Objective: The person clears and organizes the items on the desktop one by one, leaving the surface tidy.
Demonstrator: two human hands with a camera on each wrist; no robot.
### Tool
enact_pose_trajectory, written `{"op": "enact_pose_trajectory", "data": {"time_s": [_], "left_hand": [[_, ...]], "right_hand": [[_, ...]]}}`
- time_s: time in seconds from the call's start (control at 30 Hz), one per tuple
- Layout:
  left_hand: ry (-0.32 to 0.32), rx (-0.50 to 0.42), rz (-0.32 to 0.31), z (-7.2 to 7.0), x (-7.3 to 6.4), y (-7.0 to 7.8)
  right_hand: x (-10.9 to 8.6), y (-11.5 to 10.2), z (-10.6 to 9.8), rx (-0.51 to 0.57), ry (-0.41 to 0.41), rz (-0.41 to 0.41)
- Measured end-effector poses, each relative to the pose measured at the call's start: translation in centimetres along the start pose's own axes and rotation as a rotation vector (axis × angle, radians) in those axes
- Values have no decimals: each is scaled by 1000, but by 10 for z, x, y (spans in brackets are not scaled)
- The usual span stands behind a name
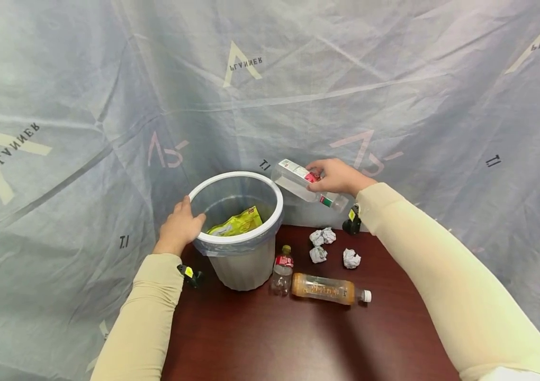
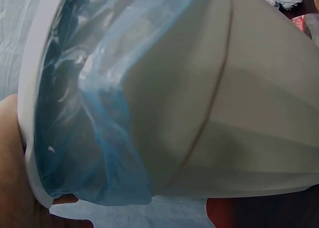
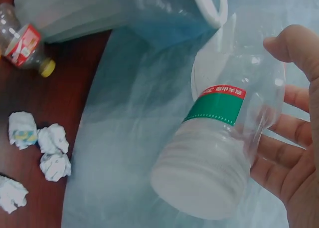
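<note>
A grey trash can (image 1: 243, 264) with a white rim and a thin blue liner (image 2: 107, 133) stands at the back left of the table. My left hand (image 1: 181, 225) grips its rim on the left side, some fingers hidden by the rim. Inside lies a yellow-green wrapper (image 1: 239, 222). To the right of the can, my right hand (image 1: 334, 177) holds a big clear plastic bottle (image 3: 219, 138) with red and green label parts. The bottle is tilted in the air, its left end close to the rim, and looks empty of drink.
Next to the can lies a small bottle (image 1: 281, 272) with a red label and yellow cap. An orange-tinted bottle (image 1: 327, 289) with a white cap lies on its side on the brown table (image 1: 251, 338). Several crumpled paper balls (image 1: 318, 254) lie behind it. Grey cloth (image 1: 251, 121) hangs behind.
</note>
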State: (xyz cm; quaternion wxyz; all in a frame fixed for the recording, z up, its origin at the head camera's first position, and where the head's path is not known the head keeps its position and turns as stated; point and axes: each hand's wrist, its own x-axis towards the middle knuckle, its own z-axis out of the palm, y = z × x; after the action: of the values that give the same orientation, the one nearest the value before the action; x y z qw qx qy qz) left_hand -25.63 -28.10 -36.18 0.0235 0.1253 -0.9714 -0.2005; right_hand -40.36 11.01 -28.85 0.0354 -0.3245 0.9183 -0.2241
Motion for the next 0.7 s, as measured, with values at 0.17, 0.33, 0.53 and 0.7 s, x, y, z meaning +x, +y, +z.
{"op": "enact_pose_trajectory", "data": {"time_s": [0.17, 0.33, 0.53, 0.7], "left_hand": [[-13, -4, -3, 0, 1, 0], [-20, -5, -6, 1, 2, 2], [-14, -13, -2, 3, 2, 2], [-19, -7, -7, 1, 1, 1]], "right_hand": [[14, -18, 0, 10, -4, -6], [27, -38, 5, 10, -20, -23], [40, -57, 16, 27, -23, -38], [49, -73, 22, 46, -29, -28]]}}
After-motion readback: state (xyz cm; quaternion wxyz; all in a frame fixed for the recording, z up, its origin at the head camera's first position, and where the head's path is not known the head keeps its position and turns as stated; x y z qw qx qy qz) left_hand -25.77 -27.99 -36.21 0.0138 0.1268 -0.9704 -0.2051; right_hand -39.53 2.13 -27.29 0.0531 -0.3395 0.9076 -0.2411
